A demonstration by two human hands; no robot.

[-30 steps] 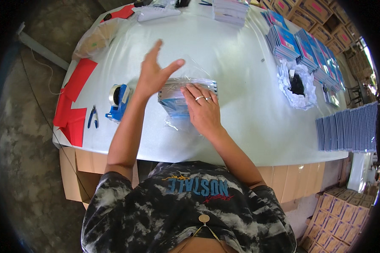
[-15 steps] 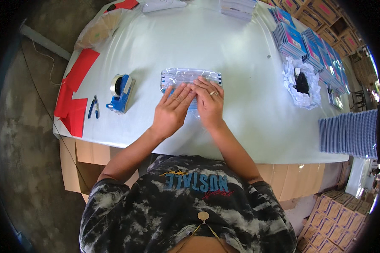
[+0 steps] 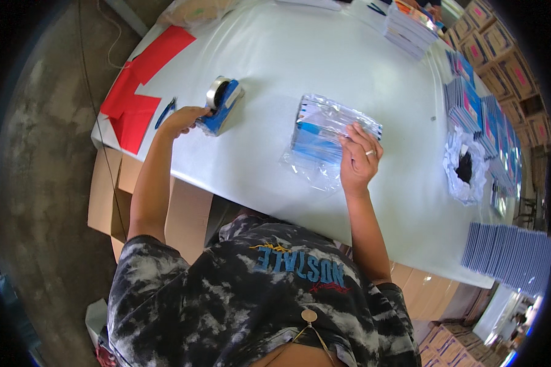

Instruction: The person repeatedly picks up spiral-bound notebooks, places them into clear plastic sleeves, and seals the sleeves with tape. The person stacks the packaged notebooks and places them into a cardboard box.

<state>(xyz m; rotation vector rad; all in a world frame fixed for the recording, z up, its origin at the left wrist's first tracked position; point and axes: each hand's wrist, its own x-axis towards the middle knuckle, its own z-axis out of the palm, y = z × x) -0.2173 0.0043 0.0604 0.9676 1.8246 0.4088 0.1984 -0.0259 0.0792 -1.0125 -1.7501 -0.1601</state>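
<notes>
A clear plastic bag [image 3: 315,168] lies on the table in front of me, around a flat stack of blue-and-white booklets [image 3: 315,137]. My right hand [image 3: 359,156] rests on the bag's right side, its fingers stretched out and lightly bent over the plastic. Off to the left, my left hand [image 3: 187,120] has its fingers closed at the near part of a blue tape dispenser [image 3: 229,105] carrying a roll of clear tape. The fingertips are partly hidden there, so whether they also pinch the tape does not show. Blue-handled pliers [image 3: 166,114] lie just beyond the left wrist.
Red sheets [image 3: 134,119] cover the table's left edge. Stacks of blue booklets [image 3: 465,107] line the right side, beside a crumpled white bag [image 3: 453,183] with dark contents. A row of notebooks [image 3: 505,257] stands near the right corner. Cartons [image 3: 496,40] are piled behind.
My left hand has left the bagged stack and reached the tape dispenser. The right hand stays on the bag, now at its right side. My view has turned, tilting the table.
</notes>
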